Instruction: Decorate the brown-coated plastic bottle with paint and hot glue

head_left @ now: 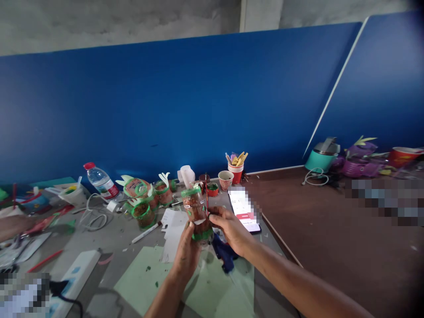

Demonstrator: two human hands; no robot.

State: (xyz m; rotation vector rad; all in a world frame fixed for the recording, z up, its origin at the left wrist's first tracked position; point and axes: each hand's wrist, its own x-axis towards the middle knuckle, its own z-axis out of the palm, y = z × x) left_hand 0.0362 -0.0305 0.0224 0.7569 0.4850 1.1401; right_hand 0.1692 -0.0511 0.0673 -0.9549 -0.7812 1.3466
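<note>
A small clear craft jar [197, 213], brownish red with green bands at top and bottom, is held slightly tilted above the table. My left hand [188, 256] grips its lower left side, thumb up along it. On the jar's right side, the fingers of my right hand [229, 227] are bent against it. A thin reddish stick [207, 194] rises beside the jar near my right fingertips; whether those fingers pinch it is unclear. Just below lies a dark blue glue gun [225, 254], partly hidden by my right hand. Cut white paper [172, 225] lies behind my left hand.
Similar decorated jars [144, 215], a water bottle [102, 181] and a white marker [145, 232] lie to the left. A lit phone [244, 207], a paper cup [225, 180] and a cup of plastic cutlery [236, 173] stand behind. A power strip [77, 278] and another person's hand [15, 227] are at left.
</note>
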